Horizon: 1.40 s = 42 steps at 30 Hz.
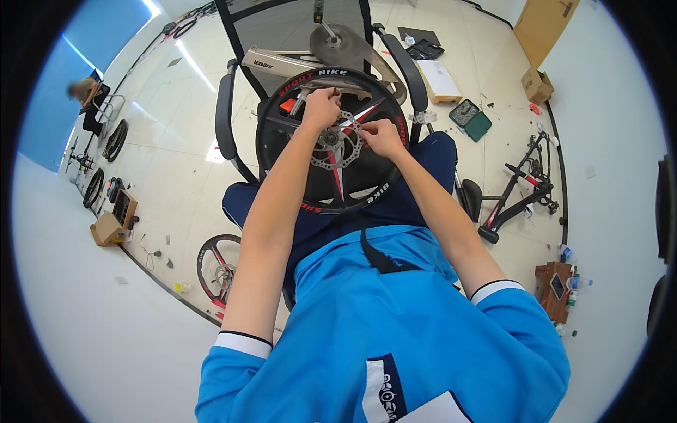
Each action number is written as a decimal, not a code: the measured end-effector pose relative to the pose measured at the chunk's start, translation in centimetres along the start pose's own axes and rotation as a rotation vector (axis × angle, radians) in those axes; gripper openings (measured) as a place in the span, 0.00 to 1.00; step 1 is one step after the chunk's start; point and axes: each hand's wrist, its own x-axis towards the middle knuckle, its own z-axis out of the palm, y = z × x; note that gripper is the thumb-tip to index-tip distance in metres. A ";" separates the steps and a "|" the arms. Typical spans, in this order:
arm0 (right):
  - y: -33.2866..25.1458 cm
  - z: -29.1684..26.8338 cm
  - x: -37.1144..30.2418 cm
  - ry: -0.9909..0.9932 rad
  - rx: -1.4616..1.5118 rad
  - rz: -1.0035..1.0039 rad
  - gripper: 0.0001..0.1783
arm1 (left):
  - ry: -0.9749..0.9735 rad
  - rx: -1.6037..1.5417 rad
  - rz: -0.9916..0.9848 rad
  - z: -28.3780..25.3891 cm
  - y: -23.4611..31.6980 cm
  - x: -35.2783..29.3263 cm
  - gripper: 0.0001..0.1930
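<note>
blue shirt (395,310) cloth fills the near view, and beyond it the spoked wheel (338,185) lies over the wearer's thighs and the office chair (225,116). the left hand (323,108) is bent over the upper part of the metal disc (319,154); its fingertips are hidden, so i cannot tell whether it grips anything. the right hand (381,137) has thumb and fingers pinched together at the disc's right edge; anything between them is too small to make out. working well here probably means steadying the wheel, pressing squarely and lightly, and not smearing or bending the thin disc.

a silver bike frame (278,62) leans on the chair behind the wheel. on the shiny pale floor (187,151), small bits lie scattered, with an open green tool case (471,120) and a dark bike frame (518,189) to the right, and another wheel (204,268) at lower left. a seated person (90,99) is by the far left wall, and a wooden door (546,32) stands top right.
</note>
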 end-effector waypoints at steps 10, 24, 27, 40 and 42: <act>-1.4 -1.6 -0.4 0.210 -0.055 -0.161 0.11 | 0.171 -0.781 -0.285 -5.7 -1.9 -1.1 0.09; -5.0 0.4 2.2 -0.231 -0.014 -0.093 0.10 | 0.151 -0.828 -0.359 0.6 0.0 -2.0 0.09; -5.0 0.7 2.6 -0.232 0.049 -0.063 0.10 | 0.153 -0.834 -0.345 0.2 0.7 -1.9 0.09; -5.0 1.4 3.4 -0.190 -0.127 -0.148 0.11 | 0.194 -1.010 -0.408 0.1 -1.3 -1.7 0.11; -5.0 1.4 3.7 -0.189 -0.161 -0.162 0.11 | 0.211 -1.081 -0.426 0.2 -1.8 -1.7 0.11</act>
